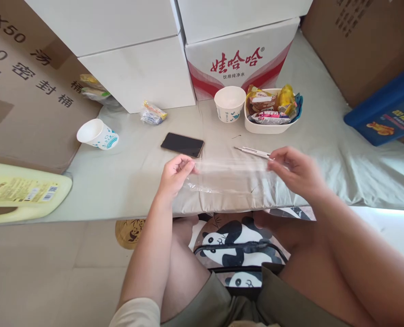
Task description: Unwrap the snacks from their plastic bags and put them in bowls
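Observation:
A clear plastic bag [229, 175] is stretched level between my two hands, just above the cloth near its front edge. My left hand [177, 175] pinches its left end between thumb and fingers. At the other end, my right hand [293, 172] pinches the right corner, slightly blurred. Behind the right fingertips lies a white pen-like tool [253, 152] with a thin dark tip. A black phone [182, 144] rests face up beyond my left hand. Near the tool is a short dark strand [236, 136].
At the back stand a paper cup [229, 105] and a white tub [272, 128] of packaged snacks. Another paper cup [98, 135] lies tilted at left, near a crumpled wrapper [153, 113]. Cartons [243, 59] line the back; a yellow jug [25, 193] and blue container [386, 106] flank the sides.

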A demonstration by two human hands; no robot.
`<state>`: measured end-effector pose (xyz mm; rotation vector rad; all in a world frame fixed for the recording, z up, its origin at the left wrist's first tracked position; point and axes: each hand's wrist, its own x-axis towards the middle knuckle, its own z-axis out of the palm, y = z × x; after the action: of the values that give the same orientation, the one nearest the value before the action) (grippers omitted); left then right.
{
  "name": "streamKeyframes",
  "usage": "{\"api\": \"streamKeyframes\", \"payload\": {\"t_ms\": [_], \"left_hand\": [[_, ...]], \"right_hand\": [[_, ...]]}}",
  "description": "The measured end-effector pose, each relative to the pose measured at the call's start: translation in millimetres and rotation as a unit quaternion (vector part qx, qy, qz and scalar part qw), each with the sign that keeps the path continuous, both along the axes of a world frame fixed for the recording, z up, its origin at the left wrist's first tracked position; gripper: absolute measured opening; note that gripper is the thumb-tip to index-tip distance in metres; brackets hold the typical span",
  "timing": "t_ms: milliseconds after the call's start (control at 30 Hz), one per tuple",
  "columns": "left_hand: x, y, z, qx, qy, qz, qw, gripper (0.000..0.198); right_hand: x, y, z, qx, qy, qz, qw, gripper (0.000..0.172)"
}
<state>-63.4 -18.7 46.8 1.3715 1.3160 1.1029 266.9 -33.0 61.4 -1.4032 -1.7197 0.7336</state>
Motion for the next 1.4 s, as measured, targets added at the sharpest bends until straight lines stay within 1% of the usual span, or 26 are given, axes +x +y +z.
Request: {"api": "streamKeyframes", "payload": {"t_ms": [100,167,200,267,367,400,433,500,567,633,667,700,733,767,800,833,900,933,967,1000,1067,1100,1200,1300,1333,1400], "left_hand": [[9,5,1.5,-0.067,-0.045,0.033,0.996,0.031],[14,9,4.2,-0.096,-0.051,0.059,0.992,0.028],[15,10,5.7,-0.105,-0.054,0.072,0.990,0.026],[16,13,8.3,-0.124,-0.059,0.089,0.987,0.024],[15,16,8.9,-0.150,-0.058,0.075,0.984,0.027],[16,17,8.3,-0.154,-0.061,0.062,0.984,0.029],[17,17,7.6,-0.157,-0.066,0.042,0.985,0.032],[23,17,6.4,-0.171,-0.080,-0.016,0.982,0.039],[30,15,6.0,-0.193,-0.092,-0.090,0.973,0.045],[35,12,6.6,-0.210,-0.107,-0.153,0.960,0.049],[36,11,7.4,-0.214,-0.117,-0.174,0.954,0.051],[36,10,8.3,-0.215,-0.131,-0.184,0.950,0.053],[34,10,9.4,-0.212,-0.151,-0.181,0.948,0.055],[32,10,10.5,-0.208,-0.179,-0.163,0.948,0.058],[30,11,11.5,-0.200,-0.211,-0.132,0.948,0.060],[29,12,12.3,-0.191,-0.246,-0.088,0.946,0.062],[31,15,12.5,-0.169,-0.303,0.002,0.938,0.068],[35,15,11.7,-0.166,-0.318,0.023,0.933,0.073],[40,15,10.5,-0.168,-0.326,0.021,0.930,0.076],[46,15,8.7,-0.180,-0.327,-0.001,0.928,0.075],[57,13,4.6,-0.216,-0.305,-0.062,0.925,0.059],[61,12,2.6,-0.233,-0.284,-0.080,0.927,0.050],[64,11,-1.5,-0.258,-0.182,-0.076,0.946,0.035],[55,12,-0.6,-0.247,-0.098,-0.089,0.960,0.032],[51,11,1.0,-0.236,-0.095,-0.098,0.962,0.034],[45,9,5.4,-0.210,-0.132,-0.111,0.962,0.039]], "right_hand": [[0,1,0.6,-0.074,0.153,-0.033,0.985,0.021],[3,3,-2.4,-0.103,0.202,-0.054,0.972,0.026],[5,4,-4.0,-0.107,0.199,-0.064,0.972,0.029],[12,7,-5.9,-0.090,0.131,-0.088,0.983,0.033],[20,12,-3.0,0.013,-0.021,-0.133,0.991,0.025],[19,14,-1.0,0.048,-0.053,-0.130,0.989,0.023],[16,16,0.8,0.071,-0.071,-0.109,0.989,0.024],[3,23,3.1,0.068,-0.081,-0.014,0.994,0.031],[-17,33,2.4,0.027,-0.077,0.103,0.991,0.047],[-37,41,-0.3,-0.034,-0.081,0.207,0.974,0.061],[-45,44,-1.7,-0.071,-0.091,0.254,0.960,0.060],[-51,46,-3.1,-0.108,-0.102,0.295,0.944,0.052],[-56,46,-4.3,-0.148,-0.104,0.328,0.927,0.040],[-59,45,-5.4,-0.187,-0.091,0.348,0.914,0.027],[-61,42,-6.5,-0.221,-0.062,0.353,0.907,0.021],[-61,39,-7.7,-0.247,-0.020,0.345,0.905,0.023],[-62,33,-10.8,-0.275,0.078,0.297,0.911,0.030],[-63,30,-12.6,-0.278,0.118,0.262,0.917,0.032],[-64,28,-14.5,-0.278,0.150,0.225,0.922,0.033],[-65,26,-16.3,-0.279,0.177,0.190,0.925,0.033],[-68,24,-19.5,-0.288,0.225,0.133,0.921,0.032],[-69,23,-20.6,-0.299,0.247,0.118,0.914,0.033],[-70,23,-22.9,-0.332,0.281,0.108,0.894,0.039],[-70,23,-23.5,-0.321,0.304,0.111,0.890,0.046],[-70,22,-23.1,-0.307,0.321,0.112,0.889,0.049],[-70,20,-21.3,-0.278,0.360,0.111,0.884,0.048]]}}
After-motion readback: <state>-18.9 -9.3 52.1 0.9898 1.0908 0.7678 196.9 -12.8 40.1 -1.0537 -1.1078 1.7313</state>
